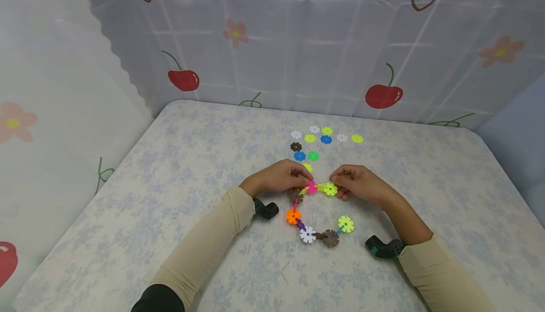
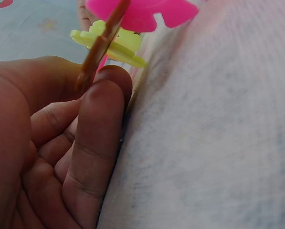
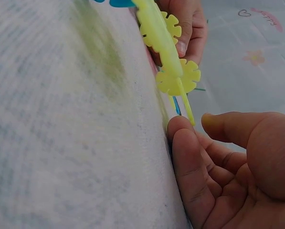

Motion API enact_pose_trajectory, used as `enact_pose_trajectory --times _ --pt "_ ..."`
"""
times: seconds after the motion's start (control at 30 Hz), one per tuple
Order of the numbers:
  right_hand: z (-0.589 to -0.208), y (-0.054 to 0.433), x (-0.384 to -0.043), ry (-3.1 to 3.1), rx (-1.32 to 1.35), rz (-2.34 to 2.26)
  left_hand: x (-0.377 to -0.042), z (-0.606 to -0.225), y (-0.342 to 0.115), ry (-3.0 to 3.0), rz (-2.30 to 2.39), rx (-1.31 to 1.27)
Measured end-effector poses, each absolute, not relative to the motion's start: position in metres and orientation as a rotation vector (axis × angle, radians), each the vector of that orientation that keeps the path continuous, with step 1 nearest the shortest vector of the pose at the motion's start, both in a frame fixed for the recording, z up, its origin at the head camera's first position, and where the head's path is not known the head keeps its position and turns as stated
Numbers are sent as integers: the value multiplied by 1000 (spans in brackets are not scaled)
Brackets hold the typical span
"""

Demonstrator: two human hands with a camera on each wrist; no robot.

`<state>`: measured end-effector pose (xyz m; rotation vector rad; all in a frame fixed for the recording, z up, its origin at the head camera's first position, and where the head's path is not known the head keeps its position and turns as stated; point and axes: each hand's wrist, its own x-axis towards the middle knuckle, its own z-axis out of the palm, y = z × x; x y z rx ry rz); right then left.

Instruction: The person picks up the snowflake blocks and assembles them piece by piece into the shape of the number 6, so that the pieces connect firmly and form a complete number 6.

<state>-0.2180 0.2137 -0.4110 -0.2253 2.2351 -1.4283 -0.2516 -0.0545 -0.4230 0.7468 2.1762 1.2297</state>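
Note:
A curved chain of slotted, flower-shaped plastic discs lies on the table, with an orange disc (image 1: 293, 216), a white disc (image 1: 308, 235) and a brown disc (image 1: 330, 238) along it. At its upper left my left hand (image 1: 281, 175) pinches the chain between thumb and forefinger, by a brown disc (image 2: 101, 47) seen edge-on, close to a pink disc (image 1: 312, 187). My right hand (image 1: 359, 183) is beside the yellow-green end disc (image 1: 330, 189). In the right wrist view, that hand's forefinger tip lies at an edge-on yellow disc (image 3: 185, 102), while its thumb stands slightly apart.
Beyond the hands lie several loose discs, among them a green disc (image 1: 313, 156), a blue disc (image 1: 326, 139) and a black disc (image 1: 295, 147). The chain's other end is a yellow-green disc (image 1: 346, 224). A patterned cloth covers the table (image 1: 204, 141); a printed curtain (image 1: 294, 42) hangs behind.

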Motion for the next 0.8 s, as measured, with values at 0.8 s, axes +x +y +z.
enact_pose_trajectory --times 0.8 --pt "-411 214 -218 2247 -228 -1419 -251 -424 -54 2173 1235 740"
